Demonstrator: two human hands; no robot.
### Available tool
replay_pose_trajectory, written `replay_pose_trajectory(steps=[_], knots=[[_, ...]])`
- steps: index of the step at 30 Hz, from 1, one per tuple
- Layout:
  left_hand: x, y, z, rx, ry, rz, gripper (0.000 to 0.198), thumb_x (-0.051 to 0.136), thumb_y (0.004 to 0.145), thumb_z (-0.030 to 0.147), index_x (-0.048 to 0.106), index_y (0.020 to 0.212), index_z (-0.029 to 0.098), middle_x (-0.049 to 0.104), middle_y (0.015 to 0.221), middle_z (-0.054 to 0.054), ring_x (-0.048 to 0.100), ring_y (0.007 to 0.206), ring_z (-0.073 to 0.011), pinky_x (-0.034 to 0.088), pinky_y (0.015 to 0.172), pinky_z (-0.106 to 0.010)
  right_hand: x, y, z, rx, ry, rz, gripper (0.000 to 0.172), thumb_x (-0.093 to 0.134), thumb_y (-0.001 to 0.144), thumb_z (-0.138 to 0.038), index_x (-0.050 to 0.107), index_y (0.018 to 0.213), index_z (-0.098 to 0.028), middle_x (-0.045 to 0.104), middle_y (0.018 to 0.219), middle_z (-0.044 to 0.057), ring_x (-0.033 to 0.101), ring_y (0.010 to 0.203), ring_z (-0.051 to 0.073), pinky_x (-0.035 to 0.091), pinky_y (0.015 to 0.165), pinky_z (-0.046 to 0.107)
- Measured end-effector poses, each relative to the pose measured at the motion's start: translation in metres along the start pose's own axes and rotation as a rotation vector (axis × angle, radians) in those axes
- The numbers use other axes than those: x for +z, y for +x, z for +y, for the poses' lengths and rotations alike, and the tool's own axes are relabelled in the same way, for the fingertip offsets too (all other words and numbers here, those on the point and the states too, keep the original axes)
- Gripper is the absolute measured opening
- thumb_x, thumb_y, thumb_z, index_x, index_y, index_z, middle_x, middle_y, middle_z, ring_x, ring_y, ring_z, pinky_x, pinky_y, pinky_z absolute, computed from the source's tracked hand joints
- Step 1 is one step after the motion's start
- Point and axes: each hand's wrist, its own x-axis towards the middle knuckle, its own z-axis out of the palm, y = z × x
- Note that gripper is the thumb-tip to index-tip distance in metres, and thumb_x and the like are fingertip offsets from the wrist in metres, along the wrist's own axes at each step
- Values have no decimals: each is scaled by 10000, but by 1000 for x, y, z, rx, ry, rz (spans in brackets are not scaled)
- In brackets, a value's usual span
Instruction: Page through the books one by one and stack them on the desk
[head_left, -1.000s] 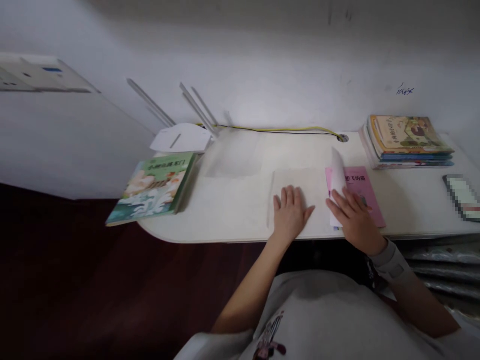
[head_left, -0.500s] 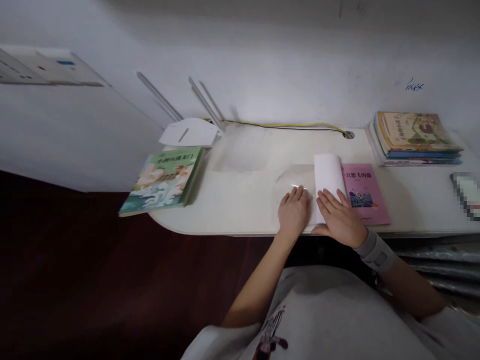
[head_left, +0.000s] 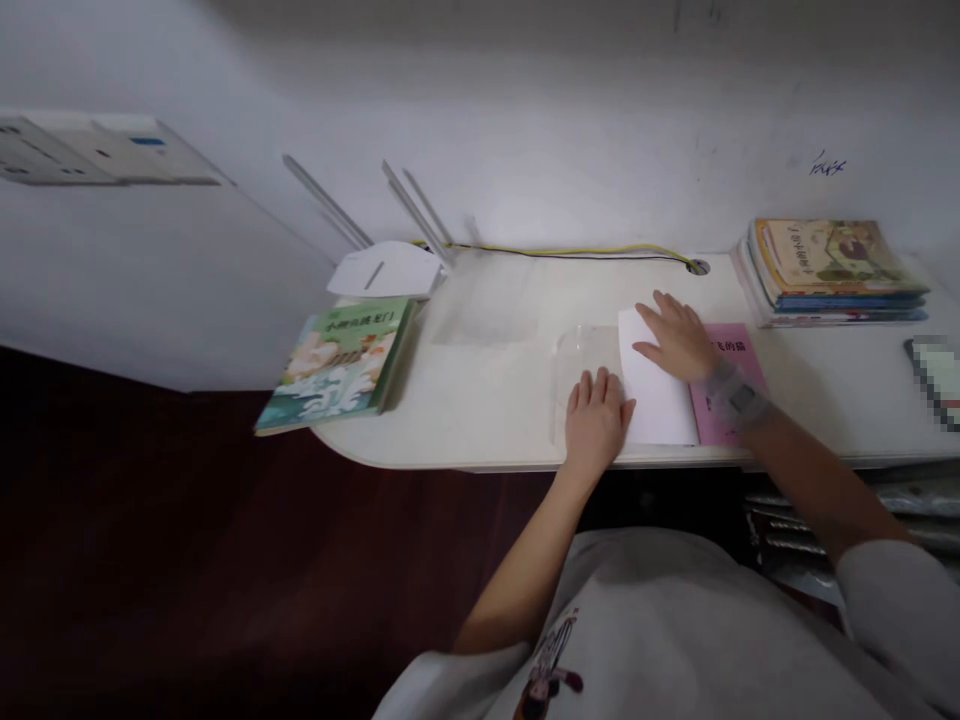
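A pink book (head_left: 724,420) lies at the front of the white desk, its cover partly hidden by my right forearm. Over its left part lies a white flap (head_left: 660,415), like the inside of a cover. A clear plastic book cover (head_left: 577,350) extends to the left of this flap. My left hand (head_left: 598,420) rests flat on the plastic beside the flap's left edge, fingers stretched out. My right hand (head_left: 677,335), fingers spread, is over the upper part of the white flap; whether it presses on it I cannot tell.
A green picture book (head_left: 337,365) overhangs the desk's left end, in front of a white router (head_left: 385,270). A stack of books (head_left: 836,270) stands at the back right, with a phone-like device (head_left: 937,380) near the right edge. Cables (head_left: 570,252) run along the wall.
My right hand has moved up from the flap's lower part to its top. The white flap now lies flatter and wider. My left hand stays on the plastic, its fingers slightly more spread.
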Motion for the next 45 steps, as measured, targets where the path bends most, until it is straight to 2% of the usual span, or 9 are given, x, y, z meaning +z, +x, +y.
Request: replay_pose_trajectory(steps=[3,7,12,20,28,34,39,45], knots=[[1,0,1,-3,8,-3,498,395,952,378,506,1332,75,471,1429,-178,369,1362,-361,348,1073,-487,7,24,15,-3,-88,-108,515,544,891,-399,490,1335,-144,501,1343,206,438,1242,358,328,1002,566],[1,1,4,-4,42,-15,557,381,954,424,486,1348,44,449,1439,-196,347,1370,-377,340,1075,-497,14,21,21,21,-189,-108,426,525,888,-432,597,1189,-139,525,1267,206,472,1138,340,363,928,503],[3,2,6,-24,115,-22,619,341,953,492,477,1363,49,432,1455,-186,348,1369,-377,327,1087,-489,12,12,16,35,-269,-158,393,509,896,-419,613,1162,-149,520,1287,188,445,1161,323,335,942,477],[3,3,7,-12,121,-13,633,367,947,485,469,1364,20,435,1449,-196,363,1358,-384,333,1088,-484,15,16,11,-13,-294,-219,376,514,894,-418,659,1111,-147,536,1285,181,444,1179,317,359,927,449],[5,4,7,-14,106,0,641,350,949,497,468,1364,22,442,1436,-217,352,1364,-386,336,1084,-500,8,20,12,-61,-285,-321,399,540,876,-414,680,1109,-121,546,1282,185,466,1179,323,375,951,445],[5,5,7,-29,84,-27,650,339,950,502,460,1370,22,420,1451,-218,342,1371,-384,325,1090,-515,5,21,13,-83,-283,-347,410,538,876,-411,684,1100,-100,554,1266,190,476,1176,324,386,957,438],[2,5,9,-41,90,-40,664,319,954,504,443,1380,10,410,1458,-215,336,1374,-383,305,1104,-506,7,20,14,-74,-291,-309,391,553,865,-407,709,1048,-99,584,1213,196,486,1152,337,400,943,453],[0,5,9,-30,65,-52,659,299,958,509,440,1383,25,407,1463,-210,323,1383,-376,309,1101,-507,23,23,24,-111,-85,-238,431,566,868,-421,674,1123,-91,546,1282,206,491,1194,317,381,1007,446]])
